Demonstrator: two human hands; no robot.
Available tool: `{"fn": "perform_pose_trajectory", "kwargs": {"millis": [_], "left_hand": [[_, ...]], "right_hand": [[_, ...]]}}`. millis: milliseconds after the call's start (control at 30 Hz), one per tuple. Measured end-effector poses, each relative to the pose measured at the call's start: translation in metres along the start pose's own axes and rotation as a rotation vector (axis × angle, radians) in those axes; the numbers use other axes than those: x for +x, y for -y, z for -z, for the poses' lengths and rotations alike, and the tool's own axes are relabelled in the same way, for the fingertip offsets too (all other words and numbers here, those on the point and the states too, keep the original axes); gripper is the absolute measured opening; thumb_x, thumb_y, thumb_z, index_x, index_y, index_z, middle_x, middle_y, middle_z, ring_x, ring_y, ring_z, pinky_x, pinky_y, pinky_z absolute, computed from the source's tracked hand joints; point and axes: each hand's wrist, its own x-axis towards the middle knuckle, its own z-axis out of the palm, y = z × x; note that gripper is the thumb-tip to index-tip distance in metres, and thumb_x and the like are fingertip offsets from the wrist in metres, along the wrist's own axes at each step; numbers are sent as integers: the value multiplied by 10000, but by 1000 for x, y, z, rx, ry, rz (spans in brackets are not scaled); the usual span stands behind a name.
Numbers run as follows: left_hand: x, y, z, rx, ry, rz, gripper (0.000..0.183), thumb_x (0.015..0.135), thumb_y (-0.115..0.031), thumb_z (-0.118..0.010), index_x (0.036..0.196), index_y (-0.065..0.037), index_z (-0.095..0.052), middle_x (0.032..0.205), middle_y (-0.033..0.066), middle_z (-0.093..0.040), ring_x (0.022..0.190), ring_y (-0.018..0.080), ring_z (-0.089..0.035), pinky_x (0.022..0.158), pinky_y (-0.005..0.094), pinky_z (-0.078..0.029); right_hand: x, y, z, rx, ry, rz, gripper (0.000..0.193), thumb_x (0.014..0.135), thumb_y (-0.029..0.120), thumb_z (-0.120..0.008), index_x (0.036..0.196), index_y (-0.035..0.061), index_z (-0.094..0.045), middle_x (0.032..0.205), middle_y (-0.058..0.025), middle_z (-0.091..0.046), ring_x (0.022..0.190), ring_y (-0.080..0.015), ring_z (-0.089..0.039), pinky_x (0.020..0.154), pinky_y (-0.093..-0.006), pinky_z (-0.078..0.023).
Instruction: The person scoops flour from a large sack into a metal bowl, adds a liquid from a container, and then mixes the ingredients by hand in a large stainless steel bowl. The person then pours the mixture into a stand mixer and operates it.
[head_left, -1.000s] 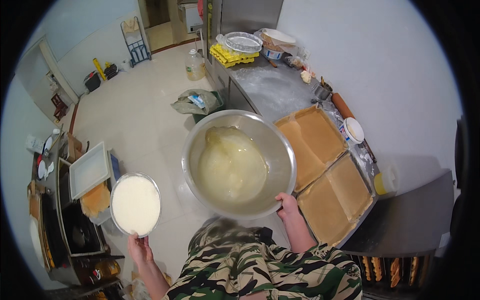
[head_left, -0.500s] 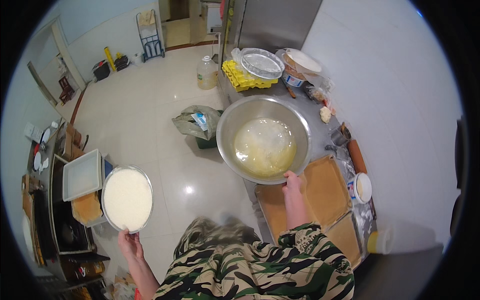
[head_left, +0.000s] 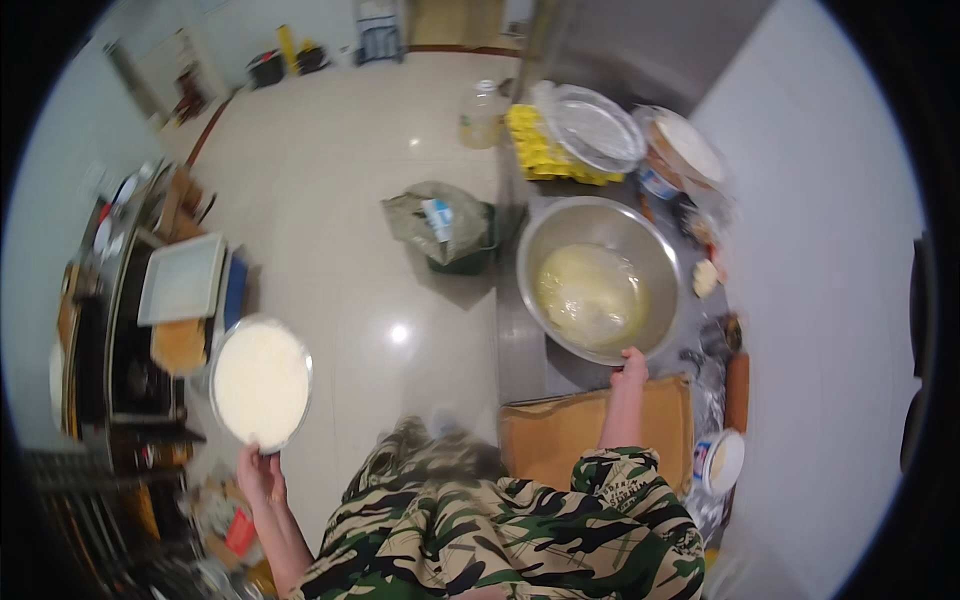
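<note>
My left hand (head_left: 262,475) is closed on the near rim of a round metal bowl (head_left: 308,368), held out at the left above the floor. White granules (head_left: 262,382) that look like sugar fill it. On the steel counter at the right stands a large stainless steel basin (head_left: 660,285). Clear yellowish liquid (head_left: 590,290) with a paler patch lies in its bottom. The fingers of my right hand (head_left: 628,368) grip the basin's near rim. Just nearer than the basin lies a baking tray with a brown liner (head_left: 560,430).
Yellow egg trays (head_left: 540,150) carry a round sieve (head_left: 595,128) behind the basin. A white tub (head_left: 722,462) and a rolling pin (head_left: 737,392) line the wall side. A bagged bin (head_left: 440,225) stands on the floor beside the counter. A white tray (head_left: 185,280) is at the left.
The basin has shifted rightward and away from me, from overhanging the counter's left edge and the trays to sitting farther in on the counter. Both hands keep their grips. The whole view has turned.
</note>
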Motion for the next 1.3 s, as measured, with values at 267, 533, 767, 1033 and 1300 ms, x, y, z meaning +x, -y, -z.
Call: {"fn": "perform_pose_trajectory", "kwargs": {"millis": [267, 533, 767, 1033, 1300], "left_hand": [[-43, 5, -39, 25, -108, -67, 184, 872, -75, -589, 1021, 19, -536, 1015, 147, -608, 922, 279, -625, 854, 464, -532], [-116, 9, 24, -176, -241, -130, 307, 859, -35, -553, 1154, 53, -556, 1055, 142, -660, 915, 256, -673, 840, 414, -572], [-180, 7, 138, -169, -385, -147, 263, 828, 1, -585, 1081, 67, -616, 995, 114, -665, 855, 205, -663, 753, 352, -581], [-280, 31, 323, -125, -543, -235, 304, 830, 37, -590, 1131, 79, -612, 984, 115, -671, 820, 189, -682, 724, 322, -599], [-361, 18, 514, -284, -691, -270, 310, 812, 10, -617, 1120, 45, -640, 907, 63, -681, 777, 145, -673, 684, 300, -585]], "right_hand": [[101, -15, 11, -111, 333, -122, 276, 830, 218, -574, 1049, 52, -603, 925, -71, -644, 769, -247, -604, 610, -360, -477], [-13, -59, -4, -565, 935, -501, 370, 944, 434, -609, 1024, 74, -635, 843, -42, -686, 607, -112, -572, 468, -194, -437], [-431, -183, -41, -1135, 1712, -358, 405, 986, 374, -543, 1130, -1, -596, 916, -111, -687, 712, -170, -632, 593, -277, -497], [-649, -316, 57, -1715, 2368, -235, 290, 969, 198, -520, 1019, -68, -625, 847, -135, -687, 655, -187, -659, 553, -277, -524], [-798, -452, 209, -2327, 2514, -314, 270, 884, 129, -549, 927, -119, -645, 732, -142, -679, 564, -179, -636, 520, -272, -525]]}}
